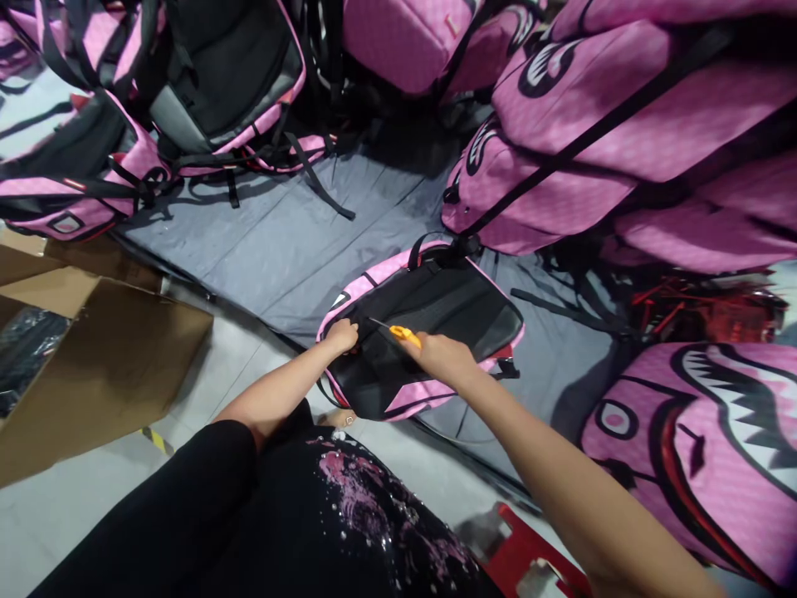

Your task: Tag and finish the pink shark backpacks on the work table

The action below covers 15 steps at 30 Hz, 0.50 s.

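Observation:
A pink-edged backpack [448, 303] lies with its black padded side up on the grey sheet. My left hand [342, 335] is closed at the bag's left end, pressed on the black fabric; what its fingers grip is hidden. In my right hand [443, 359] is a yellow-handled tool [406, 335] with a thin metal blade. It looks like a cutter or small scissors; I cannot tell which. The blade points left over the black panel, towards my left hand. A strap with a buckle end hangs at the bag's right edge.
Pink backpacks [579, 108] with shark-mouth prints are heaped at the back right, and another backpack [703, 440] is at the right. More bags [230, 75] lie back left. An open cardboard box [118, 349] stands left. A red stool [529, 552] is below the grey sheet [249, 241].

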Motion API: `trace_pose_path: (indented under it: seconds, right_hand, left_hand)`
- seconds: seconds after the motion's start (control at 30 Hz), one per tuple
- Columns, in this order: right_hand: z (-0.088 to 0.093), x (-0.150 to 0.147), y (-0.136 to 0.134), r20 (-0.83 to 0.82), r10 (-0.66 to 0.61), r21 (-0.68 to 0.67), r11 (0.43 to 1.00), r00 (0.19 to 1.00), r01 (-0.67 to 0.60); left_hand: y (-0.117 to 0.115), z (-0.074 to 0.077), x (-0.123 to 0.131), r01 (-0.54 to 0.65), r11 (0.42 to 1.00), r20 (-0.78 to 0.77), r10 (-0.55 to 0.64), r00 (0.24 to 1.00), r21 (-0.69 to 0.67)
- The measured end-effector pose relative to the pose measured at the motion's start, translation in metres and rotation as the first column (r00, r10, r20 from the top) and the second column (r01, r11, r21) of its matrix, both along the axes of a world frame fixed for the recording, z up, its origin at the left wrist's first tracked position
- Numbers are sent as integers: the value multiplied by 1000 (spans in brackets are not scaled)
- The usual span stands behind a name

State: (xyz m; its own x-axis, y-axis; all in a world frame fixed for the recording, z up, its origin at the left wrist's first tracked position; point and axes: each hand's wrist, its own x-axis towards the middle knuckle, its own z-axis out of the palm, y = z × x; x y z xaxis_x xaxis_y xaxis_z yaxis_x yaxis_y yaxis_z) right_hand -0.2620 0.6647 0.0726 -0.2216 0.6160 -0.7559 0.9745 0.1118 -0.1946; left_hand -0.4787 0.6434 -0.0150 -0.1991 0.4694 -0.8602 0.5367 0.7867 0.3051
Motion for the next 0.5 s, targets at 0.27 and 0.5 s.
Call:
trace_pose_path:
  seconds: [0.27,0.5]
  right_hand:
    - [10,-23,15,105,45,63,997,993,-52]
    - [16,-28,20,132,-53,-24,998,990,57]
  left_hand:
    - [1,7,12,231,972,-109,-224,968,52]
    - [63,-16,8,278,941,-18,-280,960,195]
